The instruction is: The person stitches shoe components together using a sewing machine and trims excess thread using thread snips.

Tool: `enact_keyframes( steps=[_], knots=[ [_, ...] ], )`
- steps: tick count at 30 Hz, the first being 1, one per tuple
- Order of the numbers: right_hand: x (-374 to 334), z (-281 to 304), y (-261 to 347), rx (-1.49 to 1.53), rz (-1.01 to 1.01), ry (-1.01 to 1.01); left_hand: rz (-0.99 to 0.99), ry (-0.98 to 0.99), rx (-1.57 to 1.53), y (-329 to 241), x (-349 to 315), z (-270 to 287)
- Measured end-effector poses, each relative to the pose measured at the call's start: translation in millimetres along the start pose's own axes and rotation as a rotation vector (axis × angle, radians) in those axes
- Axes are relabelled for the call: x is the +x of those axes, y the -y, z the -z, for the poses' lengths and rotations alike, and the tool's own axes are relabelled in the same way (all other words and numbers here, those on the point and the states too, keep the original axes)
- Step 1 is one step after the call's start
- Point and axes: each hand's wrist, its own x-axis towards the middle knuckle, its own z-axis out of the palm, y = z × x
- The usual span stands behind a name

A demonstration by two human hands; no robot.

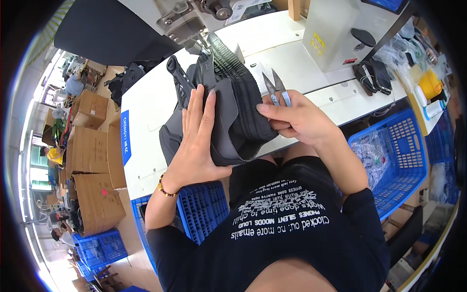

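A dark grey and black fabric bag (224, 117) lies on the white sewing table, its upper end under the needle area of a sewing machine (182, 24). My left hand (193, 141) rests on the bag's left side with its fingers stretched out flat. At the bag's right edge, my right hand (306, 117) is closed around small thread snips (276, 92), blades pointing away from me. Its thumb and fingers also pinch the black edge of the bag. A black strap with a plastic buckle (179, 78) sticks up beyond my left fingers. Ribbed webbing (226, 56) runs toward the needle.
A grey machine housing (333, 36) stands at the back right, beside a black pouch-like item (372, 77). Blue plastic baskets (396, 163) sit below the table on the right and left. Cardboard boxes (95, 199) are stacked at the left. People work in the far left background.
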Motion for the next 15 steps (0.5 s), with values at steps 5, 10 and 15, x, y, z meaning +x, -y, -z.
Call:
enact_keyframes(
  steps=[5, 10, 15],
  knots=[
    [5.4, -0.5, 11.8, 0.151, -0.042, -0.060, 0.014, -0.007, -0.003, -2.7, 3.3, 1.8],
    [6.8, 3.7, 11.7, 0.169, -0.028, -0.035, 0.010, -0.009, 0.007, -2.6, 4.7, 0.6],
    [7.9, 4.1, 12.6, 0.184, -0.032, -0.053, 0.016, -0.011, 0.006, -4.5, 3.9, 1.3]
  ],
)
